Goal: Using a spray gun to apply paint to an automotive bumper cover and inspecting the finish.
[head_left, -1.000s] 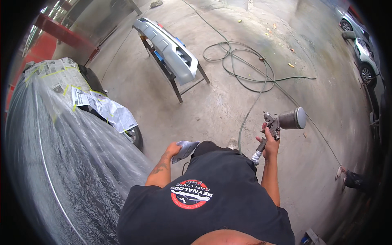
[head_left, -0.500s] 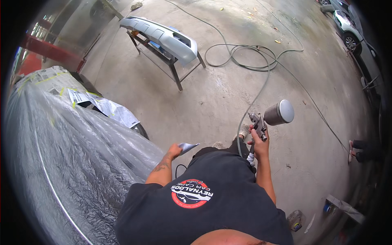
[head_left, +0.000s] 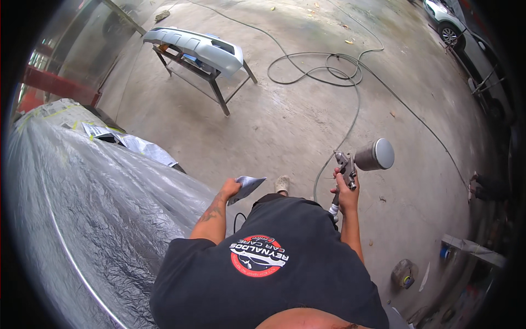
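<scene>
My right hand (head_left: 347,193) is wrapped round the handle of a metal spray gun (head_left: 346,169), with a round paint cup (head_left: 375,154) tilted sideways on it. An air hose (head_left: 350,129) runs from below the gun out over the floor. In my left hand (head_left: 230,187) a folded sheet of paper (head_left: 247,187) is pinched and sticks out to the right. Ahead, apart from both hands, a silvery car bumper (head_left: 197,48) rests on a dark metal stand (head_left: 219,97).
Clear plastic sheeting (head_left: 109,203) and taped newspaper (head_left: 60,116) cover a vehicle at my left. Hose coils (head_left: 323,68) lie on the concrete floor ahead. A white car (head_left: 446,24) is parked far right; another person's legs (head_left: 485,187) show there. A round container (head_left: 404,273) stands behind right.
The bumper, stand and hose coils have shifted left in view as I move forward. One of my shoes shows ahead. The paper is turned to show more of its face; both grips hold.
</scene>
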`<state>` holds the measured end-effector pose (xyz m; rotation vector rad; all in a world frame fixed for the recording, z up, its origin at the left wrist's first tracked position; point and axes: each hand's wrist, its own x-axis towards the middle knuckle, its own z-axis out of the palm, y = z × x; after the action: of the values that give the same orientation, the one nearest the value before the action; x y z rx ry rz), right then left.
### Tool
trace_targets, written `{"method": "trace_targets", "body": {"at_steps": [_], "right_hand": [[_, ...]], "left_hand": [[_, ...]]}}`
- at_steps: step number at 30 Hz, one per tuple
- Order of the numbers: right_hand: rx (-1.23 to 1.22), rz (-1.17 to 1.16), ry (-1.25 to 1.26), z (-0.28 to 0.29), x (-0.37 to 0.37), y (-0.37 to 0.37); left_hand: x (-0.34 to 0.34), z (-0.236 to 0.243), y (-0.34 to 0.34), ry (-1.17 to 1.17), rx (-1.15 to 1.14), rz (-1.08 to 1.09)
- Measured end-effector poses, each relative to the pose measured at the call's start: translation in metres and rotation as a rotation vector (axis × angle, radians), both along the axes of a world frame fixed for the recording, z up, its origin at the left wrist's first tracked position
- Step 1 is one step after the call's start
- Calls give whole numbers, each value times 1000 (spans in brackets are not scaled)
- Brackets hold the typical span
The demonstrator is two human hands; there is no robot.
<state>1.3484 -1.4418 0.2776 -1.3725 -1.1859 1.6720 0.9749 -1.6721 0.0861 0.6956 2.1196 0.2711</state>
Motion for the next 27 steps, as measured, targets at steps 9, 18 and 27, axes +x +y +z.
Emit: {"method": "trace_targets", "body": {"at_steps": [9, 18, 27], "right_hand": [[-93, -401, 49, -14, 103, -17], [-170, -671, 128, -36, 170, -28], [-144, -581, 115, -25, 157, -21]], "left_hand": [[51, 30, 1, -17, -5, -74], [72, 27, -26, -61, -35, 8], [84, 33, -25, -28, -22, 4]]}}
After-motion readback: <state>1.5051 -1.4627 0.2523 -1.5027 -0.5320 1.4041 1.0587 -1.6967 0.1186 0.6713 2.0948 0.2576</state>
